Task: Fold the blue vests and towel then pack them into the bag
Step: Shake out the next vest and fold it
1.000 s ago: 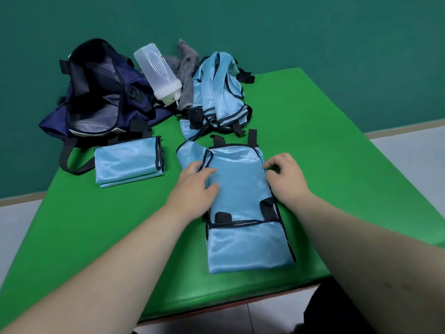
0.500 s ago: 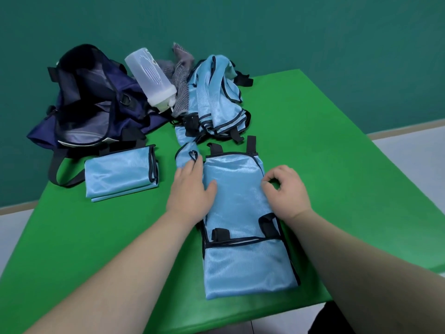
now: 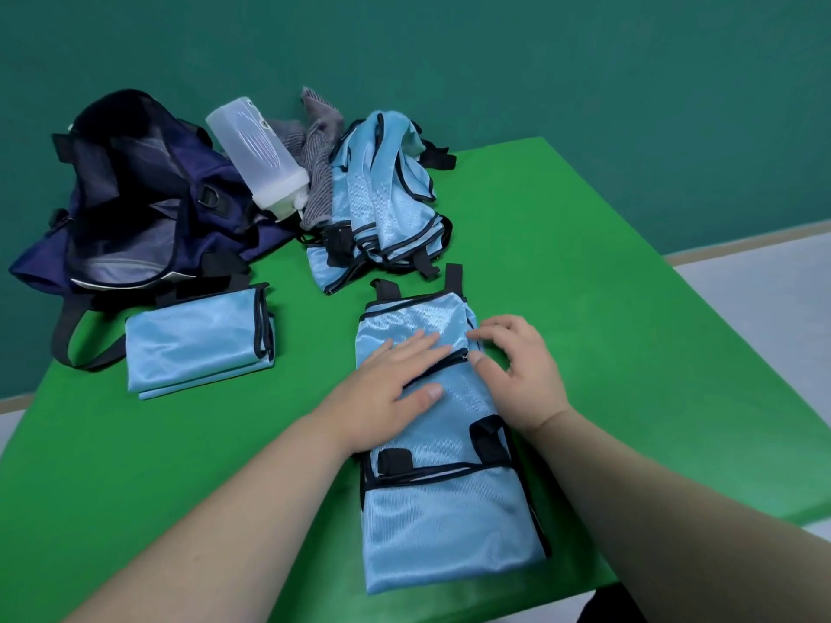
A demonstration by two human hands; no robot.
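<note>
A light blue vest [image 3: 445, 514] with black trim lies lengthwise on the green table [image 3: 584, 308], folded into a narrow strip. My left hand [image 3: 391, 388] presses flat on its upper part, fingers straight. My right hand [image 3: 517, 370] rests at the vest's right edge with curled fingers touching the folded-over flap. One folded vest [image 3: 198, 344] lies to the left. A heap of unfolded blue vests [image 3: 382, 200] sits behind. The grey towel [image 3: 314, 146] is bunched beside them. The open navy bag [image 3: 135, 195] stands at the back left.
A translucent plastic bottle [image 3: 261, 155] leans on the bag and towel. The bag's black strap [image 3: 72, 335] loops onto the table. A teal wall runs behind; the table's right and near edges drop to a pale floor [image 3: 764, 299].
The vest's left side flap has been folded over onto the middle. My left hand has slid right onto the vest and flattened; my right hand has moved in to the folded edge.
</note>
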